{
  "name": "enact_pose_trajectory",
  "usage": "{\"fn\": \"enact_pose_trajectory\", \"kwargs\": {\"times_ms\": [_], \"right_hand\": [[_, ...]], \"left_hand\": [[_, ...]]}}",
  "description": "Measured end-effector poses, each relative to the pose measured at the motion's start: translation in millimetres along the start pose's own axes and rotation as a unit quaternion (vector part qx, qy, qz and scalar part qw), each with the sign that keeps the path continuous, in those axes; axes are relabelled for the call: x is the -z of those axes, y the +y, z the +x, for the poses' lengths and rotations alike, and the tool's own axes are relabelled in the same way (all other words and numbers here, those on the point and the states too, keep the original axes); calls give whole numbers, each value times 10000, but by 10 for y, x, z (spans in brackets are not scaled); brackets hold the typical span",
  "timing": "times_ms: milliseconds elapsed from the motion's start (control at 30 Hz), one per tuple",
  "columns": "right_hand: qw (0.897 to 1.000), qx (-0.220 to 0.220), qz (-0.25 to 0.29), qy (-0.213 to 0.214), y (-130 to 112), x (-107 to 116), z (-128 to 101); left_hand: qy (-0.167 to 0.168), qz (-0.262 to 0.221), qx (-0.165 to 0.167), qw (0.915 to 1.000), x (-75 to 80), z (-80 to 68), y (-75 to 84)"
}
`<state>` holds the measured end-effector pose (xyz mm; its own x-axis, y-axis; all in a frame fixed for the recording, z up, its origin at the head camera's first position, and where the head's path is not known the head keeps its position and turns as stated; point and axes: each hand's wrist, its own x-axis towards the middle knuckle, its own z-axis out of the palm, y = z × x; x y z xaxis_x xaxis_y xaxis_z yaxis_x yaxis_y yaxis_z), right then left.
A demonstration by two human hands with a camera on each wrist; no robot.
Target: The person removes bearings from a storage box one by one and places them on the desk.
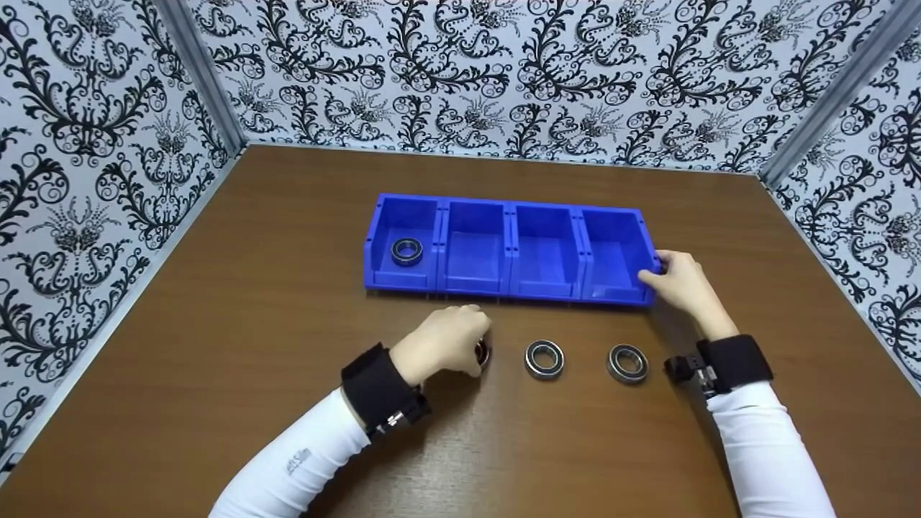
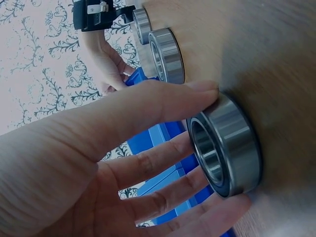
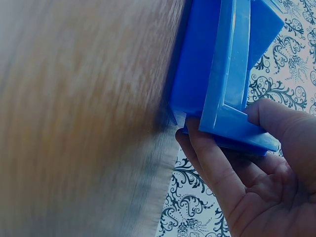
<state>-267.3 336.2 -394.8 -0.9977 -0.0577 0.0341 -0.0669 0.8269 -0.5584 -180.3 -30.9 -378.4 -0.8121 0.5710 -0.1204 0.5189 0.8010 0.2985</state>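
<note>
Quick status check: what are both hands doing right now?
Left hand grips a metal ring on the table. Right hand holds the blue bin corner. Nothing in the way.

The left hand (image 1: 439, 344) hides most of one bearing (image 1: 483, 352) (head view only).

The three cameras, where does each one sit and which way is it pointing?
Head: above, looking forward and down at the blue bin row and bearings on the table; both forearms show.
Left wrist: beside the left hand, facing along its fingers to the bearing they touch.
Right wrist: beside the right hand, facing its grip on the bin row's end wall.
Shared: head and left wrist views both show the two loose bearings.
</note>
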Motion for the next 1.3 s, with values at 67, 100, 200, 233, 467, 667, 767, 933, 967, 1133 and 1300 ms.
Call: {"fn": "enact_pose_trajectory", "kwargs": {"times_ms": [67,100,200,233,467,667,767,933,967,1133,1300], "right_hand": [[10000,-6,14,-4,2,-1,-1],[10000,-12,19,-4,3,-2,-2],[10000,-27,35,-11,6,-3,0],[10000,-37,32,-10,7,-3,0],[9999,-73,68,-62,4,-3,5],[10000,-63,1,-60,-8,2,-4],[10000,-55,-52,-41,-15,2,-6],[10000,-32,-88,-1,-20,0,-7],[10000,-28,-89,6,-20,0,-7],[10000,-28,-78,9,-20,0,-7],[10000,-76,-8,-48,-14,0,-2]], "left_hand": [[8,-6,1,10000,-1,0,0],[12,-12,8,10000,0,0,1],[23,9,39,10000,2,-2,4],[28,11,41,10000,-1,-3,4],[76,10,26,10000,-18,-12,-2],[99,78,-1,9999,-37,-4,-8],[110,117,8,9999,-43,-2,-12],[113,87,45,9999,-45,-5,-12],[118,79,50,9999,-46,-6,-12],[158,45,48,9999,-52,-10,-14],[191,61,32,9998,-62,-11,-22]]}}
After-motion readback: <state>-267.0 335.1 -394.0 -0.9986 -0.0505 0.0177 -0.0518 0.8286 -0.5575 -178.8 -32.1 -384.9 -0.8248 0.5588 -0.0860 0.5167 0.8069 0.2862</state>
